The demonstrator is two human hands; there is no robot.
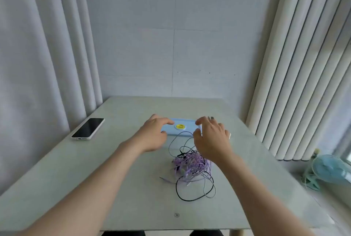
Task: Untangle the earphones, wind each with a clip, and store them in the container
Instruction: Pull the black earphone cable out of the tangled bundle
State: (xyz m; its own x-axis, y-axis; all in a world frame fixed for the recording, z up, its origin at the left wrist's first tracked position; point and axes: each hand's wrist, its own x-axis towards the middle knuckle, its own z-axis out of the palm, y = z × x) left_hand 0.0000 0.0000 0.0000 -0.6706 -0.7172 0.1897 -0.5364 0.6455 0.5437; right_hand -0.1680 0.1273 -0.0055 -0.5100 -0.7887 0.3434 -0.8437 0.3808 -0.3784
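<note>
Nothing stored yet: earphones [190, 165] lie tangled behind left grip [153, 133] and right grip [210, 135], both clasping the container [188, 128] by its ends.

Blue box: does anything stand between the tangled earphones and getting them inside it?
No object lies between the earphones and the blue box; one cord loop reaches its front edge. But its lid looks shut, with the left hand and right hand at its ends.

The left hand [152, 133] and the right hand [210, 137] grip the two ends of the blue container [188, 128] on the tabletop [114, 178]. Tangled earphones [190, 167] lie just in front of it, and a phone [88, 128] lies far left.
</note>
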